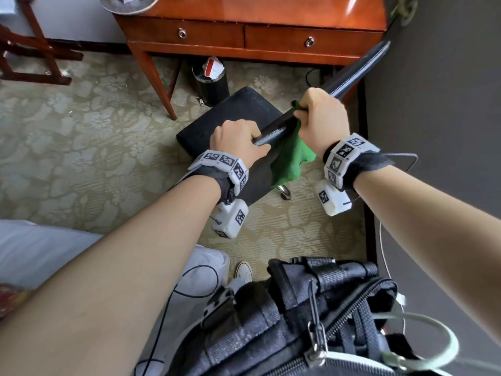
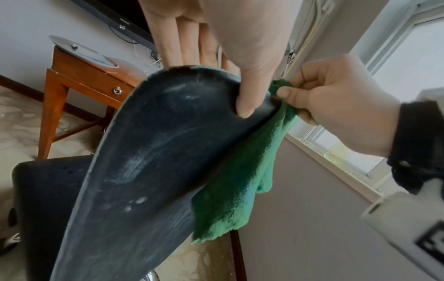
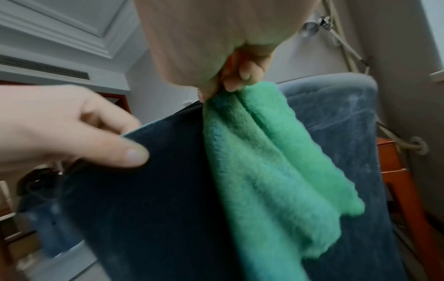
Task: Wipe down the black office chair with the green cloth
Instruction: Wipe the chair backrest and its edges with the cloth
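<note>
- Here, near the middle of the head view, the black office chair (image 1: 233,115) stood on the patterned carpet (image 1: 81,126) in front of the wooden worktop (image 1: 252,36), its backrest seen edge-on as a dark bar running up toward the upper right
- The green cloth (image 1: 291,158) hung from the top edge of the backrest, draped down its rear face just right of centre; it looked soft, fluffy and light, so it would likely bunch and slip unless pinched firmly at a gathered corner
- The backrest appeared stiff and smooth, with pale dusty smears visible in the left wrist view; judged from that, its top rim was the sound place to steady it, since a chair on castors might roll or swivel under a push
- The left hand (image 1: 238,141) gripped the backrest rim, fingers curled over the front and thumb pressed on the rear face, wrist bent downward
- The right hand (image 1: 322,118) pinched the gathered upper end of the cloth between thumb and curled fingers, right at the rim, close beside the left hand, forearm reaching in from the lower right
</note>
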The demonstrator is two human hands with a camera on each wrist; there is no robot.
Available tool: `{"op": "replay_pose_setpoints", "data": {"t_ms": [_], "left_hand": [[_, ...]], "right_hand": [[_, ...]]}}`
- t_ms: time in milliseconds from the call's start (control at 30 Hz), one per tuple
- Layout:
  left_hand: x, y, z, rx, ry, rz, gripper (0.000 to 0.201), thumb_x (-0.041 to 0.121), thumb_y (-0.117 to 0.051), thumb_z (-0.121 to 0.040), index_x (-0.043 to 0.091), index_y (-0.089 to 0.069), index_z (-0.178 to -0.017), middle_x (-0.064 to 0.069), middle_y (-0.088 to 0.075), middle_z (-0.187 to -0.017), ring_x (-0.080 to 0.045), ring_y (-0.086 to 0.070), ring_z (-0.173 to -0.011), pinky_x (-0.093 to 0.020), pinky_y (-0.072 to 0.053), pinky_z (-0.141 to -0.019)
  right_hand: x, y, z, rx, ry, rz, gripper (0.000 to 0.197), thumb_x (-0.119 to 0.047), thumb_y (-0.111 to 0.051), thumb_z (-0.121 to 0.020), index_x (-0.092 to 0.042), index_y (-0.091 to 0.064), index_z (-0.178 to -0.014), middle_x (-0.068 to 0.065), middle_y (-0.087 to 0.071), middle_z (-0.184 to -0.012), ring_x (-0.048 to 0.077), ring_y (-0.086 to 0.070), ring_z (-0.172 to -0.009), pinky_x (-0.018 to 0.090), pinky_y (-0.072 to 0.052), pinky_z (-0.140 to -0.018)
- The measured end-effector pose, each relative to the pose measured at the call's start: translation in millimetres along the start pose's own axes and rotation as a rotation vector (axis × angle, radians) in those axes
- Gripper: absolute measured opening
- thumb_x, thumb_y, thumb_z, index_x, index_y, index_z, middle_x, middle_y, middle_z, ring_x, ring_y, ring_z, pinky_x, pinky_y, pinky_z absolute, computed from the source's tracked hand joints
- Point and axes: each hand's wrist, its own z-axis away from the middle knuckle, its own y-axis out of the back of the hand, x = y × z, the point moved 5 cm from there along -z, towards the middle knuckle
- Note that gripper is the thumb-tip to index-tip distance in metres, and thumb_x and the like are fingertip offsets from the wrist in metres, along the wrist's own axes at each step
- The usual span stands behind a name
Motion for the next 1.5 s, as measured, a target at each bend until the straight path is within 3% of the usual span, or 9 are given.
{"op": "replay_pose_setpoints", "data": {"t_ms": [267,400,533,900,1000,1100,1233,1400,1500], "left_hand": [[2,2,2,-0.009,-0.023,-0.036,0.027,0.051,-0.071,-0.075,0.026,-0.060,-0.074,-0.003,-0.068,-0.082,-0.035,-0.062,-0.087,-0.033,-0.036,-0.064],[-2,2,-2,-0.018,-0.025,-0.014,0.026,0.055,-0.071,-0.072,0.033,-0.071,-0.088,0.005,-0.072,-0.082,-0.027,-0.065,-0.087,-0.033,-0.050,-0.070],[-2,0,-1,-0.006,-0.020,-0.004,0.029,0.055,-0.072,-0.073,0.035,-0.073,-0.093,0.007,-0.073,-0.082,-0.025,-0.066,-0.087,-0.031,-0.050,-0.070],[7,5,4,-0.037,0.005,-0.050,0.026,0.045,-0.068,-0.077,0.025,-0.052,-0.074,-0.004,-0.056,-0.080,-0.037,-0.058,-0.092,-0.035,-0.036,-0.067],[4,5,10,0.008,-0.022,-0.015,0.025,0.047,-0.069,-0.078,0.023,-0.060,-0.081,-0.003,-0.066,-0.086,-0.034,-0.061,-0.093,-0.036,-0.040,-0.068],[-19,1,20,0.051,0.011,0.084,0.030,0.054,-0.071,-0.074,0.030,-0.070,-0.092,0.009,-0.072,-0.085,-0.022,-0.067,-0.088,-0.037,-0.054,-0.075],[-32,-3,25,0.058,0.045,0.116,0.028,0.052,-0.076,-0.073,0.030,-0.072,-0.090,0.009,-0.072,-0.079,-0.019,-0.067,-0.085,-0.034,-0.054,-0.077],[-21,-3,24,0.020,0.054,0.019,0.025,0.048,-0.070,-0.079,0.026,-0.070,-0.089,0.000,-0.071,-0.086,-0.029,-0.063,-0.093,-0.033,-0.043,-0.067],[-18,-2,25,0.008,0.057,0.010,0.019,0.040,-0.069,-0.081,0.024,-0.060,-0.078,-0.007,-0.069,-0.085,-0.033,-0.061,-0.092,-0.033,-0.037,-0.067]], "right_hand": [[-51,-20,32,-0.053,0.244,-0.018,0.012,-0.016,-0.056,-0.090,-0.006,-0.051,-0.093,0.011,-0.057,-0.094,0.036,-0.054,-0.065,0.046,-0.049,-0.059],[-21,-4,10,-0.033,0.077,-0.003,0.011,-0.016,-0.057,-0.090,-0.008,-0.051,-0.096,0.010,-0.058,-0.101,0.036,-0.059,-0.084,0.038,-0.046,-0.069],[8,10,-7,-0.003,-0.037,0.048,0.013,-0.015,-0.056,-0.089,-0.007,-0.053,-0.100,0.015,-0.060,-0.107,0.040,-0.058,-0.094,0.042,-0.048,-0.075],[-64,-27,38,-0.098,0.210,-0.016,0.013,-0.008,-0.058,-0.083,-0.005,-0.051,-0.094,0.013,-0.055,-0.093,0.037,-0.054,-0.065,0.043,-0.044,-0.055],[-61,-21,37,-0.096,0.236,0.036,0.013,-0.012,-0.056,-0.090,-0.004,-0.052,-0.099,0.013,-0.056,-0.098,0.036,-0.054,-0.067,0.037,-0.035,-0.055],[-41,-12,28,-0.066,0.114,0.034,0.012,-0.017,-0.055,-0.092,-0.010,-0.045,-0.094,0.012,-0.055,-0.103,0.038,-0.057,-0.079,0.038,-0.039,-0.062],[-26,-4,18,-0.018,0.037,0.060,0.012,-0.019,-0.053,-0.093,-0.010,-0.044,-0.094,0.012,-0.054,-0.102,0.040,-0.057,-0.085,0.038,-0.038,-0.064],[-65,-24,38,-0.084,0.167,0.006,0.014,-0.015,-0.057,-0.091,-0.004,-0.052,-0.097,0.016,-0.056,-0.100,0.036,-0.056,-0.072,0.039,-0.038,-0.057],[-87,-34,51,-0.132,0.315,0.048,0.019,-0.002,-0.067,-0.073,-0.002,-0.055,-0.088,0.017,-0.056,-0.085,0.032,-0.051,-0.054,0.032,-0.026,-0.049]]}}
